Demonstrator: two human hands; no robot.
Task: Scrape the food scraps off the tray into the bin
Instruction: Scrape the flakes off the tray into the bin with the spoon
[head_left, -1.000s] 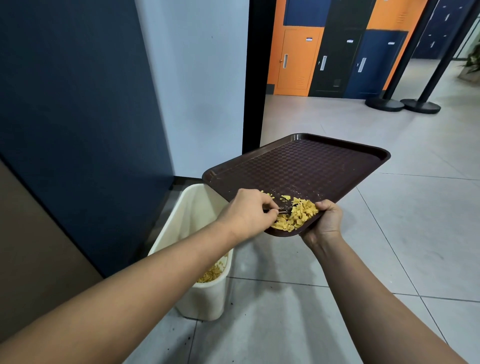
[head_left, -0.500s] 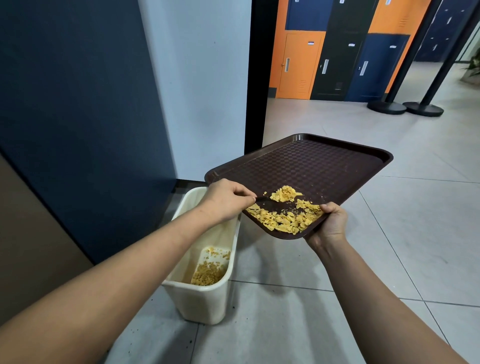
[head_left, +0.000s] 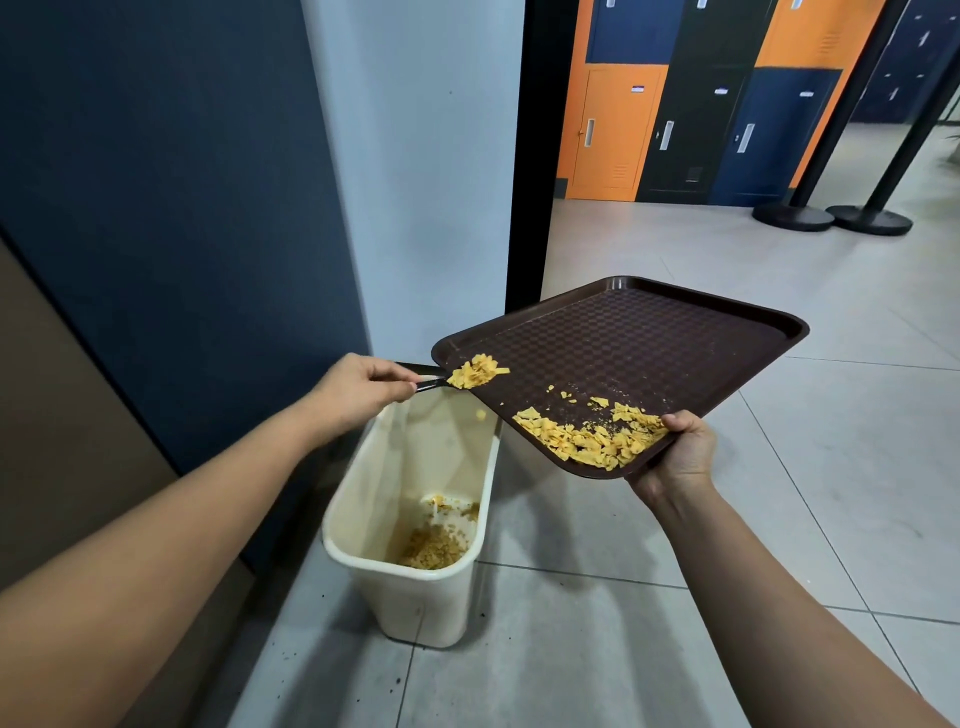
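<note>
So the person's got a brown tray (head_left: 649, 353) held out over the floor (head_left: 727, 545), tilted with the near-left edge lower and hanging over the open top of a cream bin (head_left: 415, 603). The right hand (head_left: 680, 457) grips the tray's near corner, thumb on top of the rim, fingers curled underneath where I can't see them. The left hand (head_left: 358, 389) is pinched tight around the handle of a dark scraper (head_left: 431, 383), fingers closed narrow on it.

The scraper's tip has a little heap of yellow scraps (head_left: 478, 371) sitting right at the tray's left edge, pretty much above the bin. One small bit (head_left: 481, 414) is in mid-air just inside the bin's mouth. A bigger pile (head_left: 592, 439) lies along the tray's near edge, right up against the right thumb, with a few loose crumbs scattered just above it. The rest of the tray is mostly bare.

The bin stands on the floor against a dark blue wall (head_left: 156, 208), and there's already a layer of yellow crumbs at its bottom. Orange, black and blue lockers (head_left: 675, 119) further back.
</note>
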